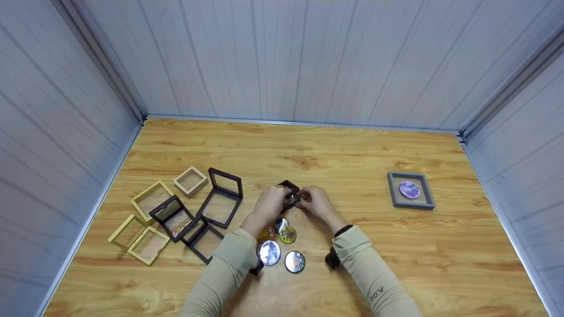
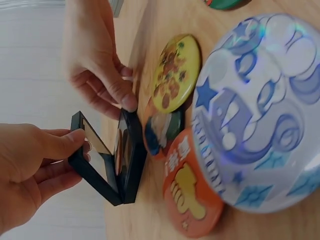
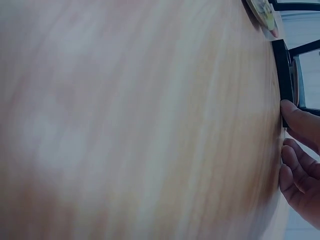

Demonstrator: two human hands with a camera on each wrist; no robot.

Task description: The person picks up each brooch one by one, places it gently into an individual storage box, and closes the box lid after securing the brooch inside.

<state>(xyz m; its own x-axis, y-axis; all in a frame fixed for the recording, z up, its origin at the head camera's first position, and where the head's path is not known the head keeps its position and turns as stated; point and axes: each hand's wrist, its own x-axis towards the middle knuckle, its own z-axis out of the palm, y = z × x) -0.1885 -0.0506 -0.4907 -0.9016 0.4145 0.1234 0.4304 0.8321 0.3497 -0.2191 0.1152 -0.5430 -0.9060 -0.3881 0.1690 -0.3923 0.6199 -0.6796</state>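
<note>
A small black hinged display frame [image 2: 134, 155] stands partly unfolded on the table between both hands. My left hand [image 1: 272, 203] grips its raised lid [image 2: 97, 167], thumb on one side and fingers on the other. At a corner of the frame's base, my right hand [image 1: 318, 203] pinches the edge between thumb and finger. Inside the base a round badge [image 2: 118, 150] shows edge-on, its print mostly hidden. Close by lie loose round badges: a yellow one [image 2: 176, 73], an orange one [image 2: 192, 187] and a large white-and-blue one [image 2: 260, 115].
On the left are several unfolded frames, among them a black one [image 1: 240, 199], a yellow one [image 1: 133, 203] and a beige box frame [image 1: 205, 181]. A grey frame [image 1: 396, 204] holding a purple badge [image 1: 409, 189] lies at right. Another badge [image 1: 294, 262] lies between the forearms.
</note>
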